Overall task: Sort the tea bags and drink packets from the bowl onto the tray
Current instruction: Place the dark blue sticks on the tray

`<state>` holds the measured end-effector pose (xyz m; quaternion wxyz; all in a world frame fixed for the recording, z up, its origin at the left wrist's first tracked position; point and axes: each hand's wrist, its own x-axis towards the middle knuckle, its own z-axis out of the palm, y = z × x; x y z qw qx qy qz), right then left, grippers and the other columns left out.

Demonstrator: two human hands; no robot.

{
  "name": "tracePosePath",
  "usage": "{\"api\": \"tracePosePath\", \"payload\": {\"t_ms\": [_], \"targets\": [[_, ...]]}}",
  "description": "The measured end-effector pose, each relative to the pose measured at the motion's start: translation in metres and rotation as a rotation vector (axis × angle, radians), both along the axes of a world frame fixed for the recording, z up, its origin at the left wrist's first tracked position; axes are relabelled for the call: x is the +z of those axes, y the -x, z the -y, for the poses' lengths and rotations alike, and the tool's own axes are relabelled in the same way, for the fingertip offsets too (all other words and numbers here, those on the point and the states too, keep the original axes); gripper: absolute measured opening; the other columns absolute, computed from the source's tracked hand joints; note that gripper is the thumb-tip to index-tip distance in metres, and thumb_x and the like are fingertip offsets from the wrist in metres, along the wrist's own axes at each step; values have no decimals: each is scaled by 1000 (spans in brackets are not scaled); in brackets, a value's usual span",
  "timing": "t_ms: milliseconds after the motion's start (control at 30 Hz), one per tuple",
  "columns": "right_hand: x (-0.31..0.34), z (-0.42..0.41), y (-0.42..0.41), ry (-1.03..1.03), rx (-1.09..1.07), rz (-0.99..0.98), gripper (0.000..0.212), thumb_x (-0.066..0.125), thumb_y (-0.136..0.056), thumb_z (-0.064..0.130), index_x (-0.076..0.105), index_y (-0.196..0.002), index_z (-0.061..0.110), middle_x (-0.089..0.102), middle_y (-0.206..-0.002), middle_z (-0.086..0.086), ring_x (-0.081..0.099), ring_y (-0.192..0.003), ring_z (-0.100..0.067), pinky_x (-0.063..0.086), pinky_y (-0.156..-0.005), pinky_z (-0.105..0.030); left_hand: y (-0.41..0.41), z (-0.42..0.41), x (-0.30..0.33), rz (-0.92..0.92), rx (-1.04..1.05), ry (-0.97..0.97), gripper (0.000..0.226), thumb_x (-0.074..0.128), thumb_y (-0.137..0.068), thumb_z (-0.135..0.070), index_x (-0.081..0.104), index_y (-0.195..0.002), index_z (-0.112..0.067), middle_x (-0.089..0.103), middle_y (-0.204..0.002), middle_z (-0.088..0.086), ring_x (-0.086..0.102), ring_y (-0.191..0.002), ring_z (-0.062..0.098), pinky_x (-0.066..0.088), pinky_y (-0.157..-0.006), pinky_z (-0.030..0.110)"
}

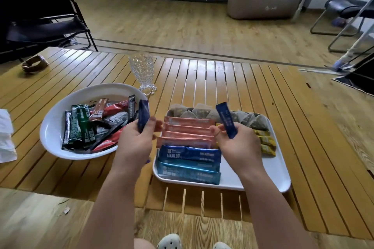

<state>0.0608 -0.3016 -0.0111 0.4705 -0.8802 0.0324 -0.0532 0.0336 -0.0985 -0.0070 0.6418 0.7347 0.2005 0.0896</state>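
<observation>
Each hand holds one dark blue packet up above the white tray (279,170), the left hand (135,139) pinching its packet (143,116) and the right hand (238,143) pinching another (226,120), so I think both go down next beside the blue row (189,153) near the tray's front.

Both forearms are showing bare to the frame edge; no sleeves, watch or rings visible. Left hand (136,139) and right hand (239,143) are wearing no gloves. A small blue mark is showing near the left wrist. Light perforated clog-style shoes (169,241) are showing at the bottom edge, beside a bare knee.
</observation>
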Motion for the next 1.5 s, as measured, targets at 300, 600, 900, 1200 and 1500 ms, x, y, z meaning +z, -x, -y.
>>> {"api": "tracePosePath", "payload": {"t_ms": [300,600,900,1200,1500], "targets": [[25,-21,15,-564,410,-410,30,73,-63,51,75,-79,26,59,-57,6,53,-49,-2,44,-46,-16,-15,28,6,283,-203,642,48,45,-84,-63,74,-108,-33,72,-112,-11,68,-103,4,58,-73,26],[25,-14,15,-726,320,-375,7,70,-85,18,71,-91,16,64,-64,4,58,-55,-6,46,-49,-17,-8,19,6,201,-78,771,40,61,-81,-32,62,-118,-17,76,-88,4,74,-84,18,59,-67,30],[21,-21,11,-621,136,-72,11,68,-68,42,75,-76,39,74,-78,7,70,-79,-14,58,-64,-27,-9,20,-1,-91,22,782,40,74,-77,-32,62,-106,-7,72,-74,6,70,-58,11,52,-47,19],[23,-10,6,-854,-27,-188,26,69,-69,41,68,-87,21,74,-75,3,74,-71,-16,57,-51,-32,-9,10,-3,-226,-74,518,49,69,-69,-47,66,-99,-8,74,-75,6,71,-63,12,50,-46,18],[14,14,10,-400,84,-61,11,70,-78,35,70,-77,24,72,-73,13,68,-69,0,48,-47,-12,2,-10,0,-146,-261,370,25,67,-77,-20,73,-98,-8,76,-95,10,72,-97,21,59,-69,24]]}}
